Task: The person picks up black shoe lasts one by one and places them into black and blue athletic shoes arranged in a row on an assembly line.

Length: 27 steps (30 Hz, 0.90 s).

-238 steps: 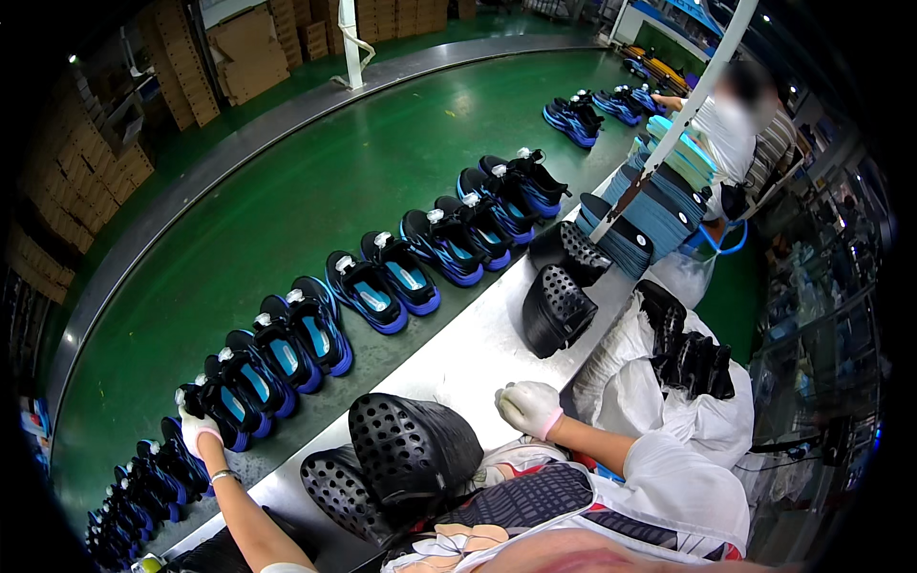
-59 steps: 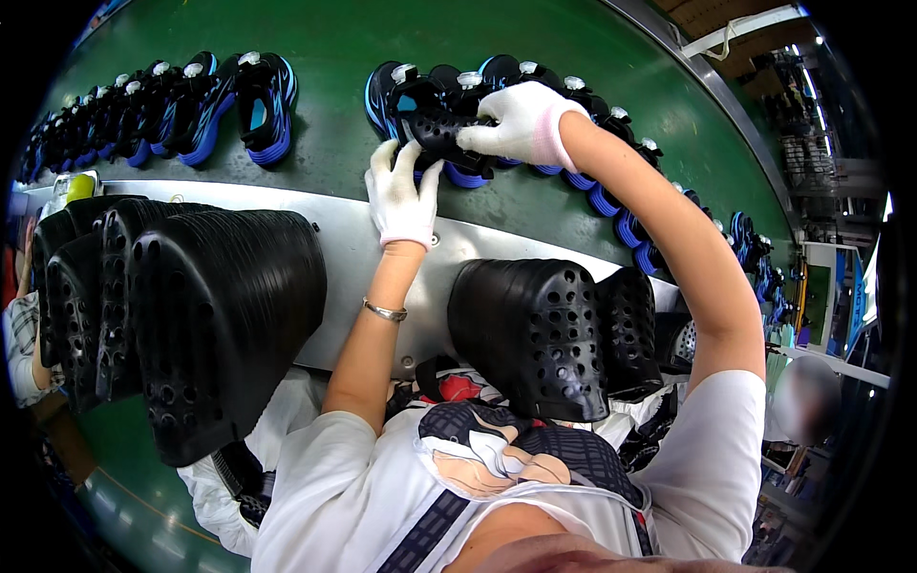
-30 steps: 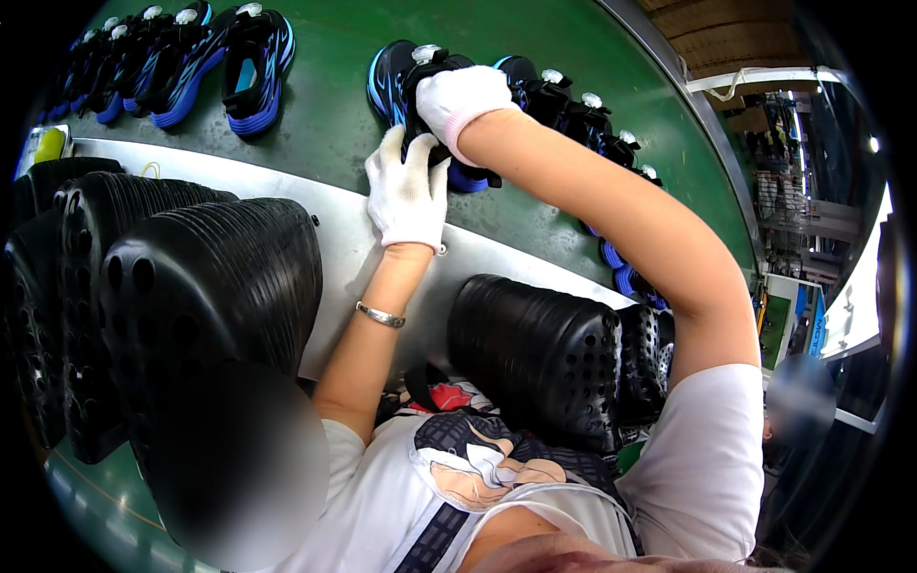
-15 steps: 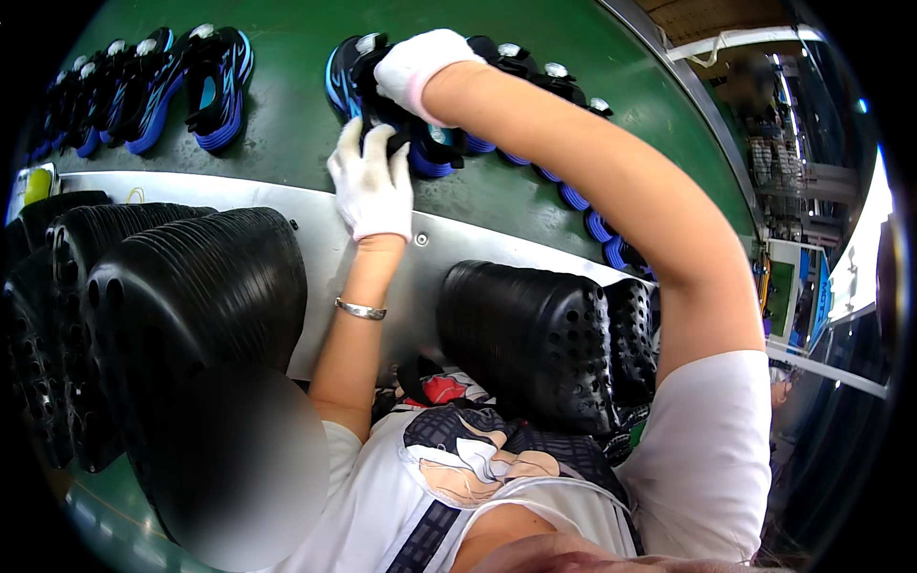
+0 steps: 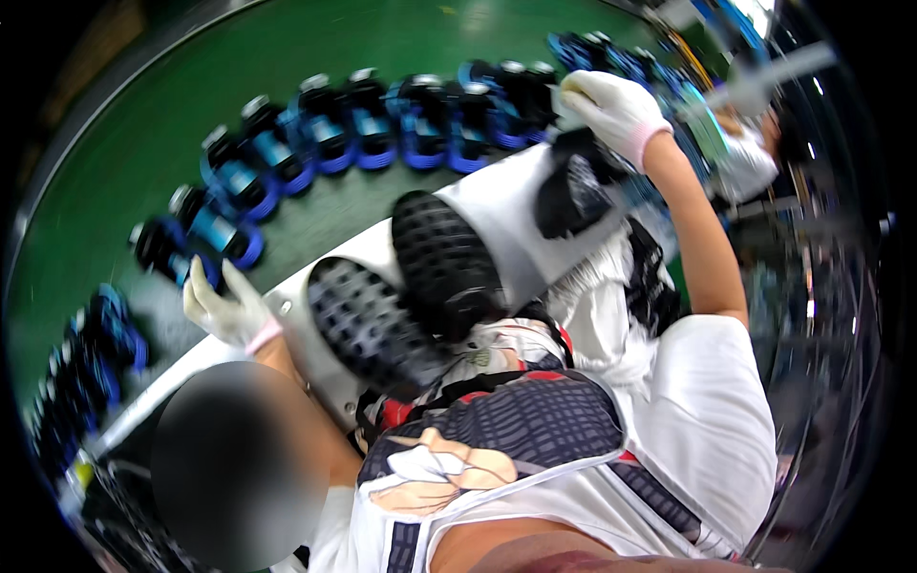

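Note:
My left hand [image 5: 227,310], in a white glove, reaches over the metal ledge with its fingers spread and nothing between them. Just beyond its fingertips are the nearest blue-and-black shoes [image 5: 212,224] of a curved row on the green surface. At the far right end of that row, my right hand [image 5: 616,110], also gloved, has its fingers curled together. Whether anything is inside those fingers is hidden. Below the right hand lies a black piece [image 5: 576,183] with a grey patterned patch. Two stacks of black perforated moulded pieces [image 5: 368,315] stand against the ledge between my arms.
The green work surface [image 5: 287,48] curves away behind the metal ledge [image 5: 521,177]. More shoes [image 5: 86,353] line its left end, and others stand far right. White cloth [image 5: 597,306] lies beside my right side. Another person in white [image 5: 750,167] is beyond my right arm.
My view has swung to the right. My hands, together on a shoe before, are now wide apart. The left has come off the shoe; the right has moved farther right.

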Tool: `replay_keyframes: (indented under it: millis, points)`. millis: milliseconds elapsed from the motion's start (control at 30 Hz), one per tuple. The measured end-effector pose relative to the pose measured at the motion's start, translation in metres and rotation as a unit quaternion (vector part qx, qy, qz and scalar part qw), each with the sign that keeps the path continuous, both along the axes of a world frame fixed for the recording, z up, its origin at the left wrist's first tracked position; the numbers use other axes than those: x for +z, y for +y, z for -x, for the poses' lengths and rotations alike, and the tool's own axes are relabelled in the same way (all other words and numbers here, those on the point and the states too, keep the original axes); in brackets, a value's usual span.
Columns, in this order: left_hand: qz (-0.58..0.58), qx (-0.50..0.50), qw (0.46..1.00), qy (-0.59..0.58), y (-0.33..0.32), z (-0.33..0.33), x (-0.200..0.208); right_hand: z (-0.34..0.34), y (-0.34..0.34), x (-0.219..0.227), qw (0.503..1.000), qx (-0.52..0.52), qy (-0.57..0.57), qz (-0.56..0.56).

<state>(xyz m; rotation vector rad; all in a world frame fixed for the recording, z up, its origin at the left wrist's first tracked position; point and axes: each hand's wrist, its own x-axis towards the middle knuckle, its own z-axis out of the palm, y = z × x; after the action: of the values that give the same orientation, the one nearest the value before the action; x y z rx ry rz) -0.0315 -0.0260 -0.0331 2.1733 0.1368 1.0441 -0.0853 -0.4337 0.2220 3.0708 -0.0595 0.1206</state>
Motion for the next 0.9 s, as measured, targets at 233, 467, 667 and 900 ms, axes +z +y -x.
replay_keyframes:
  millis: [233,467,667,900]
  points:
    - [0.019,-0.107,0.976,0.188,0.019,-0.045,-0.030,0.101,-0.111,-0.032,0.979,-0.187,-0.063,-0.046]
    - [-0.012,-0.103,0.949,0.297,0.026,-0.048,0.000,0.138,-0.151,-0.090,0.971,-0.213,-0.039,-0.097]
    - [-0.035,-0.099,0.946,0.307,0.024,-0.058,-0.009,0.128,-0.155,-0.101,0.980,-0.167,-0.052,-0.092]
    - [-0.028,-0.103,0.954,0.281,0.019,-0.064,-0.027,0.125,-0.175,-0.098,0.993,-0.098,-0.028,-0.060]
